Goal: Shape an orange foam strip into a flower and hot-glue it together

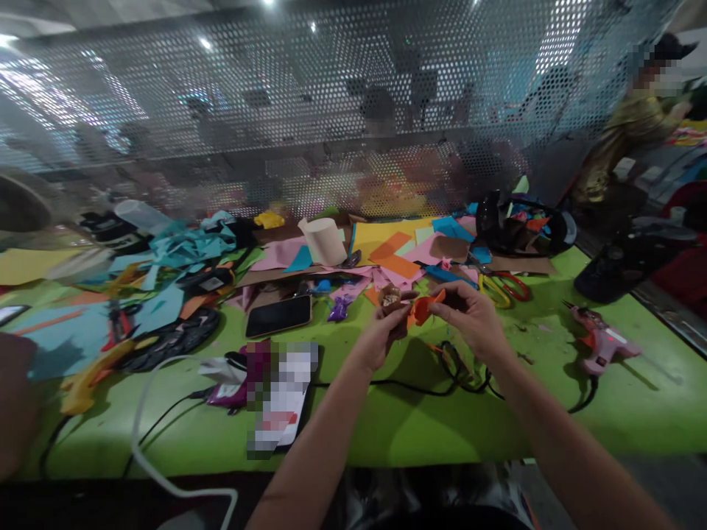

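Over the green table point(387, 434), my left hand point(381, 335) is closed around a small brown, cup-like piece point(389, 297) whose inside looks pale and rough. My right hand point(472, 313) pinches a curled orange piece point(425, 308), likely paper or foam, between thumb and fingers. The orange piece reaches across to the left fingertips; whether it is joined to the brown piece I cannot tell. A black cable point(409, 384) runs on the table below both hands. Left of my left hand lies a shiny purple packet point(339, 309).
A pink glue gun point(607, 342) lies at right, near a dark cylindrical container point(630, 258). Scissors point(502, 289) sit beyond my right hand. Two phones, one dark point(279, 316) and one lit point(287, 397), lie at left. Paper scraps point(395, 254) cover the back; another person point(635, 125) stands far right.
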The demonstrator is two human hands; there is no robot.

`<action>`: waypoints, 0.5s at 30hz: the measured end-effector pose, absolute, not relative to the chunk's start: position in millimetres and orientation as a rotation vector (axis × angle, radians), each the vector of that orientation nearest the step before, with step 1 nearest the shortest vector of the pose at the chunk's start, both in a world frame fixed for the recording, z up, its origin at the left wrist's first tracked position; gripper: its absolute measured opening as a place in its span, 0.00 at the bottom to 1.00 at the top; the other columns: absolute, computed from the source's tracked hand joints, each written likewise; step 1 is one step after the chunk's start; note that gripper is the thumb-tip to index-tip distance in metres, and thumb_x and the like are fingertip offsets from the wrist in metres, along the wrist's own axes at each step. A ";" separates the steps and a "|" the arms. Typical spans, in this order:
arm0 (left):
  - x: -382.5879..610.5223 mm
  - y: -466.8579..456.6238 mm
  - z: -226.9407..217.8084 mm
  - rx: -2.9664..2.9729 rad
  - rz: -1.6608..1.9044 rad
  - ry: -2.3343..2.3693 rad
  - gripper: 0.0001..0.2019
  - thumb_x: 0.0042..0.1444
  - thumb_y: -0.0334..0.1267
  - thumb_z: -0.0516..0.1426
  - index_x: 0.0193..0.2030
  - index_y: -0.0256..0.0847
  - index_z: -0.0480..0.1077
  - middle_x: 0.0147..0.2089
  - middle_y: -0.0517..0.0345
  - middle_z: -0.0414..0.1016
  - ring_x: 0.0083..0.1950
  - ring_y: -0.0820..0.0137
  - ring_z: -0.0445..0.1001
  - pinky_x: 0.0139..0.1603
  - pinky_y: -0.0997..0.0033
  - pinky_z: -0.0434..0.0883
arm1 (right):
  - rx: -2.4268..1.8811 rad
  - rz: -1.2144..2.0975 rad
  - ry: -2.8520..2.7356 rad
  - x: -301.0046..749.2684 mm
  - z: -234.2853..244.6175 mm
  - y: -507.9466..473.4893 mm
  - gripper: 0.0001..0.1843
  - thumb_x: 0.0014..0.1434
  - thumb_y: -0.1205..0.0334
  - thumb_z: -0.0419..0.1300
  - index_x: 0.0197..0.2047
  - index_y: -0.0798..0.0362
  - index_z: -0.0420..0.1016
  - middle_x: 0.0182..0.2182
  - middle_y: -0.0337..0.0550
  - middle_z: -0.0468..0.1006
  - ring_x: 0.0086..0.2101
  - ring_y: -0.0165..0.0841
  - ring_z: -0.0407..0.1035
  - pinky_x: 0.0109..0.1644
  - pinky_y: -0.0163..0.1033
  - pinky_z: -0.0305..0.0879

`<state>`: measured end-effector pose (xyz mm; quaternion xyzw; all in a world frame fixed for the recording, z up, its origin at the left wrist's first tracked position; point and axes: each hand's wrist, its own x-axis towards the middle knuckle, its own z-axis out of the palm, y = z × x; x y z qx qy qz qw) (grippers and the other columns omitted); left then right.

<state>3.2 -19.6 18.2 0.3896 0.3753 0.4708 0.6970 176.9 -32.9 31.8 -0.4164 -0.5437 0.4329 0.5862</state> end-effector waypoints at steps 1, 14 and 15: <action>3.7 -19.2 18.2 0.895 1.078 0.853 0.26 0.42 0.48 0.70 0.47 0.38 0.77 0.26 0.63 0.70 0.20 0.83 0.54 0.21 0.80 0.50 | -0.999 0.968 -1.268 177.6 31.2 -32.5 0.15 0.48 0.53 0.72 0.35 0.51 0.77 0.30 0.39 0.75 0.31 0.32 0.69 0.36 0.38 0.66; 16.0 -18.8 9.5 1.194 1.313 0.880 0.15 0.38 0.38 0.71 0.32 0.39 0.74 0.37 0.56 0.79 0.43 0.67 0.76 0.49 0.66 0.73 | -1.127 0.755 -1.252 180.1 26.2 -29.5 0.13 0.49 0.54 0.70 0.28 0.51 0.72 0.29 0.37 0.67 0.27 0.29 0.59 0.29 0.36 0.55; 16.7 -18.6 9.1 1.171 1.304 0.876 0.14 0.38 0.37 0.71 0.31 0.39 0.74 0.36 0.57 0.79 0.42 0.67 0.76 0.49 0.66 0.73 | -1.128 0.774 -1.251 179.1 25.8 -29.9 0.13 0.49 0.53 0.69 0.28 0.52 0.72 0.29 0.37 0.67 0.27 0.29 0.59 0.29 0.35 0.55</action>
